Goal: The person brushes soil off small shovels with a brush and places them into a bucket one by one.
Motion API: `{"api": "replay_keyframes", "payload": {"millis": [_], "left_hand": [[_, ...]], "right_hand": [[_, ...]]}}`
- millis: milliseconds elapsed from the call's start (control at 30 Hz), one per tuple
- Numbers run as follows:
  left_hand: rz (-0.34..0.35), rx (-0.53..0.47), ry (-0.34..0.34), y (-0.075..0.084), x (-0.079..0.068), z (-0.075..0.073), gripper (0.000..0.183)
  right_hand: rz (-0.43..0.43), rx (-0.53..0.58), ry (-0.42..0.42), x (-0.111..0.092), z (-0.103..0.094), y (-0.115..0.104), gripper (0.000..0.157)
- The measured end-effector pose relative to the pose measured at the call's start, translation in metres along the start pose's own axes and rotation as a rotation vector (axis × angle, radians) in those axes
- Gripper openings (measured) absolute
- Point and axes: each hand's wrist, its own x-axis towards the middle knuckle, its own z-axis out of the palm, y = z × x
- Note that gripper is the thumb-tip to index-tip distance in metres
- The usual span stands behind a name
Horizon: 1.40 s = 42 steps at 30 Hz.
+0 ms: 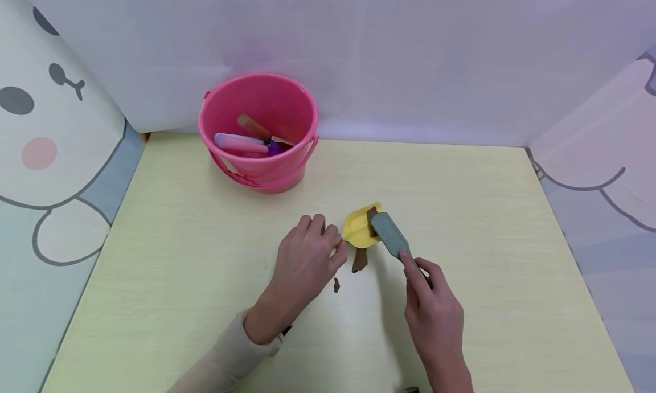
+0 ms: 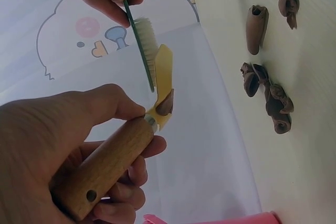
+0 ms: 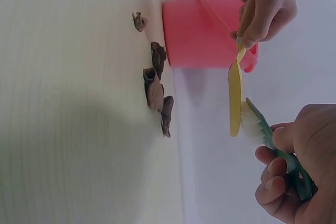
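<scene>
My left hand [image 1: 306, 259] grips the wooden handle [image 2: 107, 163] of a small yellow hand shovel [image 1: 352, 226], holding it above the table. A curled brown piece like bark [image 2: 166, 103] lies in the shovel's blade. In my right hand [image 1: 437, 310] is a green brush [image 1: 392, 237], held by its handle with the fingers wrapped round. Its white bristles [image 3: 252, 123] face down and meet the blade in the right wrist view. Below the shovel, several more brown curled pieces [image 2: 256, 30] lie on the table; in the head view the shovel partly hides them.
A pink bucket [image 1: 287, 176] stands at the back left of the pale wooden table [image 1: 487, 211]. Inside it are a wooden handle [image 1: 252, 125] and a pink and white handle [image 1: 241, 143]. White cloth [image 1: 410, 62] hangs behind, with cartoon-printed panels at both sides.
</scene>
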Motion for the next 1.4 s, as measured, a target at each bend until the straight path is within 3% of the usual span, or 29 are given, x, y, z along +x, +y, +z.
{"api": "replay_keyframes", "payload": {"millis": [800,1033,1400], "left_hand": [[-0.004,-0.004,-0.004,0.0015,-0.0010,-0.0022,0.012],[-0.002,0.001,-0.008,0.0021,-0.0007,-0.0018,0.012],[0.001,0.009,-0.005,0.0024,-0.0018,-0.0023,0.014]], "right_hand": [[0.019,0.013,0.014,0.0005,-0.0002,-0.0009,0.060],[-0.026,0.049,0.091,0.0020,0.0032,-0.0019,0.069],[-0.024,0.033,0.024,-0.0001,0.0038,-0.0042,0.064]]}}
